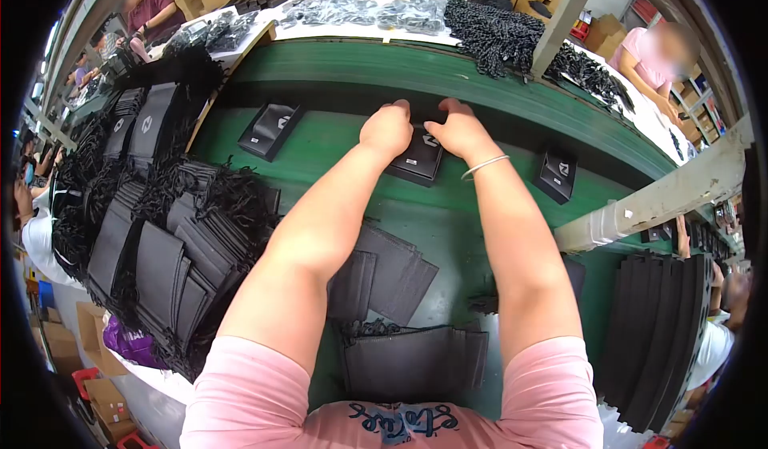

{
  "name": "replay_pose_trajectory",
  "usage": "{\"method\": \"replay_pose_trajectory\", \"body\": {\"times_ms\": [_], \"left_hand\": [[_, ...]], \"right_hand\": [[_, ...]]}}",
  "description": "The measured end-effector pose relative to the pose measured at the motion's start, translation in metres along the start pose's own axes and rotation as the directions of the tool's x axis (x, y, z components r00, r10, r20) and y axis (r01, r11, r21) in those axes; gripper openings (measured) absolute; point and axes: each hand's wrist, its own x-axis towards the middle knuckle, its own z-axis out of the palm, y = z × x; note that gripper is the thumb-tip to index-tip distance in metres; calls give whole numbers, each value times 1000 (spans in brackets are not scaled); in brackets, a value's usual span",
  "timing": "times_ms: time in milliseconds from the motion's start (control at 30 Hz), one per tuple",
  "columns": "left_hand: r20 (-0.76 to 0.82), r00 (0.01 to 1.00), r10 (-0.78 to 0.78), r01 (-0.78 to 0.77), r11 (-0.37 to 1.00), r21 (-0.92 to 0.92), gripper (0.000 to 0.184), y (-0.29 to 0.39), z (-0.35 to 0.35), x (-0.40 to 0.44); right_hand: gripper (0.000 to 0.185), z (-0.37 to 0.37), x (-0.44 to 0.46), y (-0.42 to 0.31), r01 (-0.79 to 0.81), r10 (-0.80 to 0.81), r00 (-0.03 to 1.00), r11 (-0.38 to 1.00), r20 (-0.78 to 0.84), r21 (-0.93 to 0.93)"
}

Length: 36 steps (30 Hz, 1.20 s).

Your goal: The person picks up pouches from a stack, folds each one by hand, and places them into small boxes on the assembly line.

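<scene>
A black box [422,159] with a silvery logo and a small white label lies on the green conveyor belt in front of me. My left hand [388,131] is closed at its left far corner, fingertips mostly hidden behind the hand. My right hand [466,131], a bangle on its wrist, grips the right far side, thumb toward the box. To the left sits another black box [272,131] with the same logo, and a third black box [556,174] stands to the right. Nearer to me, several flat black drawstring pouches [392,277] lie beneath my forearms.
Stacks of black pouches [164,265] with tangled cords pile up at left. A pouch stack [416,361] lies close to my body. Black strips [652,329] and a metal post [656,201] stand at right. Beyond the belt, a white table holds bagged parts [360,13] and black cords [496,37]; co-workers surround it.
</scene>
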Motion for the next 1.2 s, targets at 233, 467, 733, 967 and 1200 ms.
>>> {"method": "replay_pose_trajectory", "body": {"times_ms": [233, 467, 733, 967, 1200], "left_hand": [[-117, 991, 59, -108, 869, -482, 11, -4, -45, -39], [-188, 980, 68, -184, 674, -715, 11, 26, -91, -154], [-471, 844, 256, -459, 800, -387, 16, -16, -112, -279], [-416, 889, 189, -338, 885, -320, 19, -46, -111, -315], [-330, 910, 249, -284, 957, -59, 31, -61, -106, -317]], "right_hand": [[16, -178, -128, -114, 193, -341, 938, 356, -65, 914], [16, -179, -218, -119, 208, -334, 941, 450, -52, 869], [17, -167, -262, -108, 170, -342, 939, 498, 13, 850], [18, -155, -272, -98, 179, -323, 946, 552, 11, 814], [20, -137, -265, -111, 243, -371, 928, 557, -24, 794]]}}
